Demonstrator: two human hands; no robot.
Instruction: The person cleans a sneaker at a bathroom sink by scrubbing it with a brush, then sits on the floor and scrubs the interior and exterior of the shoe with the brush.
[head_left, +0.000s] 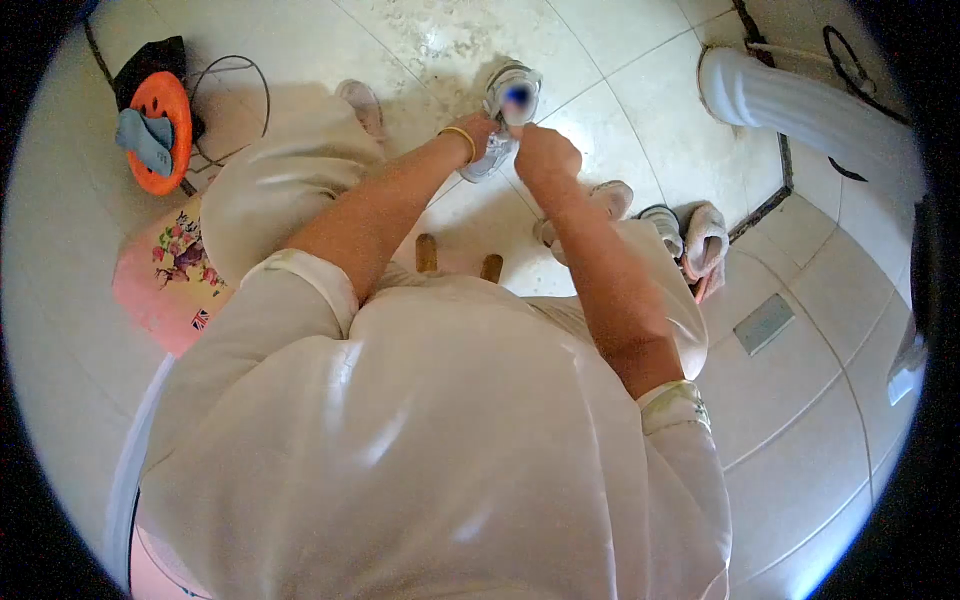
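A pale grey and white sneaker (490, 152) is held above the tiled floor in front of me, its opening showing a dark blue patch inside. My left hand (474, 130), with a yellow band at the wrist, is closed round the sneaker's left side. On the other side, my right hand (548, 160) is bunched into a fist against the shoe near its opening. Whatever its fingertips pinch is too small and hidden to make out. Between my legs, two brown wooden ends (427, 252) show below the sneaker.
More shoes (705, 240) stand by my right knee. A pink flowered box (185, 260) is at my left, below an orange round object (176, 105) with a grey piece (146, 142) against it. A white pipe (780, 90) rises at right. The floor tiles (430, 40) look wet.
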